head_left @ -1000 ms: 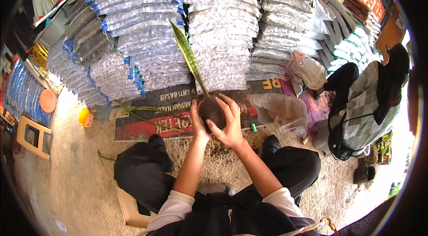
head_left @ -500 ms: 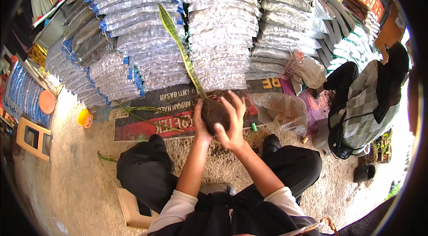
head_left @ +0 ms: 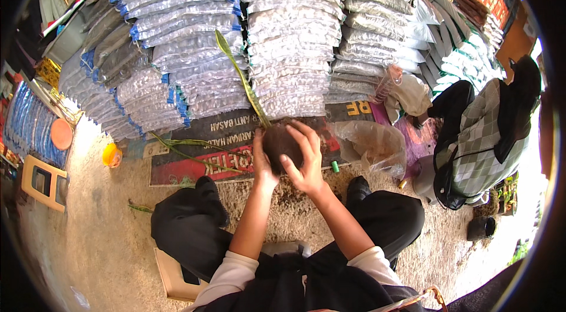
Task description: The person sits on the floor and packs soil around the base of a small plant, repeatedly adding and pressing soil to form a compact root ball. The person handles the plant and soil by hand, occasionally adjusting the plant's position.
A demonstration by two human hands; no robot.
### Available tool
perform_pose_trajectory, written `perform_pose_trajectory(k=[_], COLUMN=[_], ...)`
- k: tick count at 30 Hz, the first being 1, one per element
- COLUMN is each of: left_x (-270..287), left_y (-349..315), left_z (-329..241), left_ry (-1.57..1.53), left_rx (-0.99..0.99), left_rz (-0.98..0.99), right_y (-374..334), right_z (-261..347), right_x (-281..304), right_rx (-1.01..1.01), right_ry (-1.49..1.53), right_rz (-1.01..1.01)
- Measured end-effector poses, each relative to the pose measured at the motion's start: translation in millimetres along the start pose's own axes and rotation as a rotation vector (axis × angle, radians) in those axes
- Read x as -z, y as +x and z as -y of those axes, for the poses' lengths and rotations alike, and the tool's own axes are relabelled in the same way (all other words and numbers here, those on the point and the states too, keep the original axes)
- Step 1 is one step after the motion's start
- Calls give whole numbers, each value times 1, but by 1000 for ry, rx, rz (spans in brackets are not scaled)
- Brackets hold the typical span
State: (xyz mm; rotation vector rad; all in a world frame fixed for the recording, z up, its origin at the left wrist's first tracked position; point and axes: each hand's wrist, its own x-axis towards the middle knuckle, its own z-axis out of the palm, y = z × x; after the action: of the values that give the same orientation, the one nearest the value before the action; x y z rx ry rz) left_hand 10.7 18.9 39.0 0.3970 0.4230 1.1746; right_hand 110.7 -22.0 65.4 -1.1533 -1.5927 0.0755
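Between both palms I hold a round, dark brown root ball above the printed sheet. One long, yellow-edged green snake plant leaf rises from its top and leans away to the far left. My left hand cups the ball's left side, its fingers partly hidden behind it. On the other side, my right hand curves its spread fingers over the ball, thumb at the near face. Left of the hands, more long thin leaves lie on the dark and red printed sheet.
Tall stacks of clear filled bags stand just beyond the sheet. A crumpled plastic bag and a small green cylinder lie to the right. Further right crouches a person in a checked garment. A yellow container sits at left.
The ball has tipped in my hands, and its leaf tip has come lower and nearer. More of the ball's dark surface shows. Both hands keep their hold.
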Motion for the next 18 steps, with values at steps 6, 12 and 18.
perform_pose_trajectory(k=[6,12,18], left_x=[-4,-2,15], left_y=[2,8,15], left_z=[-3,-10,-6], left_ry=[258,-81,-6], left_rx=[-117,10,64], left_rz=[-43,112,-124], right_y=[0,-13,22], right_z=[-8,-3,13], right_x=[-8,-14,29], right_rx=[-150,-160,-132], right_ry=[231,120,109], right_rz=[-118,-4,-288])
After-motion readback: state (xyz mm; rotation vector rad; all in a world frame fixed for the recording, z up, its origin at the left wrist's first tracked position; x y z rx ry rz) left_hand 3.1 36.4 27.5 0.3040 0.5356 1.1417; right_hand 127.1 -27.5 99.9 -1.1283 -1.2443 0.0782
